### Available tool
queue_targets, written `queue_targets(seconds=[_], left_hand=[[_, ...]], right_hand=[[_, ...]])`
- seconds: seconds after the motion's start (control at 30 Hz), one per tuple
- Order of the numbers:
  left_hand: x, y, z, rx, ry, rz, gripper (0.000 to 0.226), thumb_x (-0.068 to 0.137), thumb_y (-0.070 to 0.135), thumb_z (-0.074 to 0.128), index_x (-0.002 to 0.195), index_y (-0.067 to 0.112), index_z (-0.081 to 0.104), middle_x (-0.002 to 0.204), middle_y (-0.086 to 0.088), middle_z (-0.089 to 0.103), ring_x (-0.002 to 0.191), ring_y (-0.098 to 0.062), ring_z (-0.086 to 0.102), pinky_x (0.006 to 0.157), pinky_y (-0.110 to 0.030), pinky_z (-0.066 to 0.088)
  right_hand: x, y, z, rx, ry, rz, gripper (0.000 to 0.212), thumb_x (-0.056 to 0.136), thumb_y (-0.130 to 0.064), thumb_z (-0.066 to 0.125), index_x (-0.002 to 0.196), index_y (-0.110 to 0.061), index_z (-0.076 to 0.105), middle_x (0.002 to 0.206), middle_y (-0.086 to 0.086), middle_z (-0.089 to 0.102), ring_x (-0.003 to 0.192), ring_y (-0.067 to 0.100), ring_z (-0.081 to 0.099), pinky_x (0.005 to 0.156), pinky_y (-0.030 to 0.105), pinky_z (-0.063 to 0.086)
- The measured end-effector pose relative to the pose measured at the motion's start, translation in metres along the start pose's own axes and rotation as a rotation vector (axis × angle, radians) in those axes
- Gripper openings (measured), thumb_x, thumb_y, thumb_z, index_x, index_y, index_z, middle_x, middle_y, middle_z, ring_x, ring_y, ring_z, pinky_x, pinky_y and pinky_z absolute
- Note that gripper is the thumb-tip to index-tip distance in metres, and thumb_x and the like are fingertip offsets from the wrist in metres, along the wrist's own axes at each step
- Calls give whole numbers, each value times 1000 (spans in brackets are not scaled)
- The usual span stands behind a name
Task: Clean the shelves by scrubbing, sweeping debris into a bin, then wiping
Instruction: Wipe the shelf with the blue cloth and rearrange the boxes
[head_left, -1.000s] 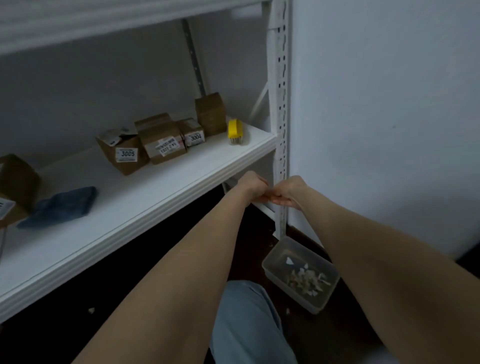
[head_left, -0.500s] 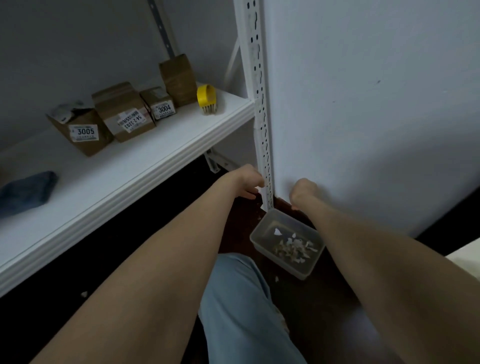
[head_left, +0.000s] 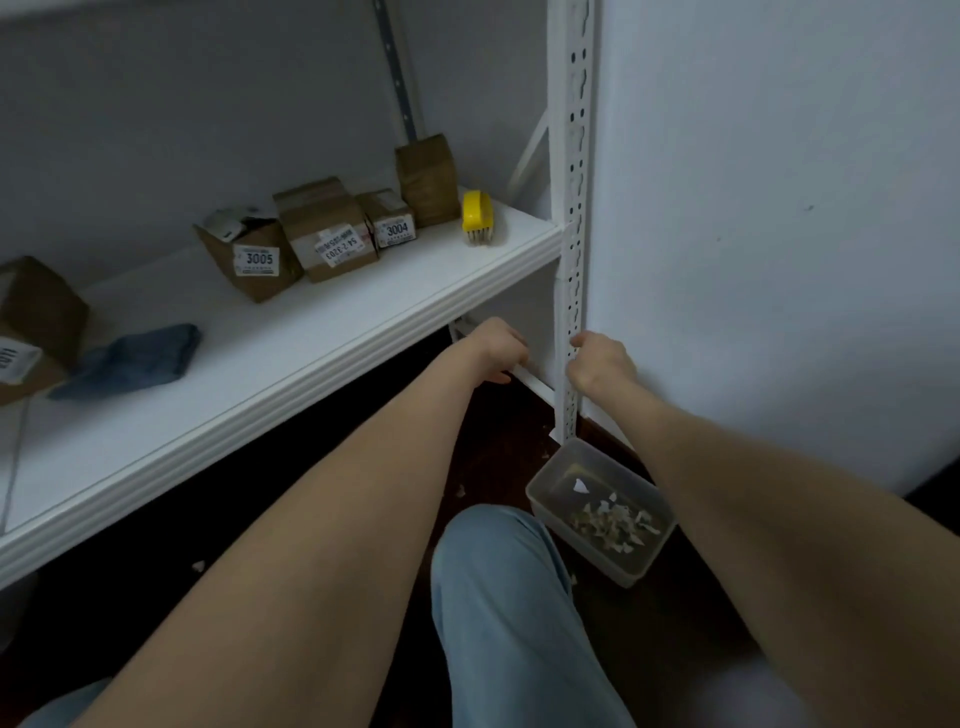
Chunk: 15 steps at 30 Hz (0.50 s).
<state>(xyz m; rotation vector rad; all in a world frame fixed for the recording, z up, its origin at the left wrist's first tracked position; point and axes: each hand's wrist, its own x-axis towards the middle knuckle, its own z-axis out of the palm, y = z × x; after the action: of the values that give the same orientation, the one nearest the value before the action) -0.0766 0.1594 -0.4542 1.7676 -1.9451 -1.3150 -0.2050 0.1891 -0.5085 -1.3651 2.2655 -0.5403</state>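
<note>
shelf (head_left: 311, 322) w/ brush (head_left: 478, 218), cloth (head_left: 130, 358); l hand (head_left: 498, 351), r hand (head_left: 602, 364) below, curled, grip can't tell; bin (head_left: 631, 571) nearby

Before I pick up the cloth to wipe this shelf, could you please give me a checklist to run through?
1. Brush put aside: ok, yellow brush lies on the shelf.
2. Cloth ready: ok, blue cloth lies on the shelf.
3. Hands free: cannot tell, left hand and right hand curl beside the post.
4. Bin upright: ok, bin stands on the floor holding scraps.
5. Floor clean: not ok, bits lie near the bin.
6. Shelf cleared: not ok, boxes stand on it.
</note>
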Motion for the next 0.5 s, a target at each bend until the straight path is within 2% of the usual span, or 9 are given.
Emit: queue_targets(seconds=[0.07, 0.17, 0.2, 0.27, 0.37, 0.43, 0.5], left_hand=[[-9, -2, -19, 9, 76, 28, 35, 90, -2, 50, 123, 3, 59, 122, -8, 56, 114, -23, 54, 84, -28, 49], [-26, -8, -53, -11, 191, 43, 29, 90, -1, 51, 116, 3, 64, 106, -9, 57, 96, -22, 55, 87, -35, 52], [-32, -11, -66, -13, 229, 44, 28, 90, -1, 51, 113, 2, 66, 105, -11, 58, 96, -23, 57, 89, -36, 53], [-46, -22, -92, -12, 311, 43, 26, 89, 1, 52, 109, 0, 68, 108, -14, 61, 102, -26, 61, 91, -38, 54], [-66, -45, -129, -23, 407, 27, 25, 90, 2, 50, 108, 0, 66, 117, -15, 62, 107, -28, 61, 92, -40, 53], [-80, -62, -153, 3, 491, 15, 34, 90, 4, 49, 122, 2, 59, 128, -13, 58, 113, -29, 58, 96, -38, 50], [-95, -83, -177, 134, 566, -16, 43, 90, 8, 49, 133, 4, 48, 131, -12, 55, 119, -30, 53, 98, -33, 46]], right_hand=[[-7, -29, -4, 5, 4, -73, 47, 92, -6, 45, 136, -21, 50, 134, 11, 53, 119, 30, 53, 94, 37, 49], [-21, -74, -6, 3, 25, -192, 43, 90, -13, 51, 132, -20, 55, 134, 12, 52, 120, 31, 52, 97, 37, 47], [-26, -90, -5, 2, 35, -232, 40, 89, -13, 51, 129, -18, 57, 133, 12, 52, 120, 31, 52, 97, 36, 47], [-37, -123, -2, -1, 60, -292, 37, 90, -12, 50, 125, -17, 59, 131, 12, 52, 121, 30, 51, 96, 36, 45], [-57, -174, 8, 6, 57, -366, 41, 93, -13, 49, 133, -21, 52, 135, 9, 45, 123, 29, 47, 97, 38, 44], [-71, -205, 17, 21, 53, -420, 43, 94, -13, 48, 135, -22, 49, 136, 7, 45, 123, 28, 47, 97, 37, 44], [-86, -236, 32, 36, 30, -502, 44, 93, -13, 48, 136, -22, 46, 136, 5, 49, 123, 27, 47, 97, 36, 44]])
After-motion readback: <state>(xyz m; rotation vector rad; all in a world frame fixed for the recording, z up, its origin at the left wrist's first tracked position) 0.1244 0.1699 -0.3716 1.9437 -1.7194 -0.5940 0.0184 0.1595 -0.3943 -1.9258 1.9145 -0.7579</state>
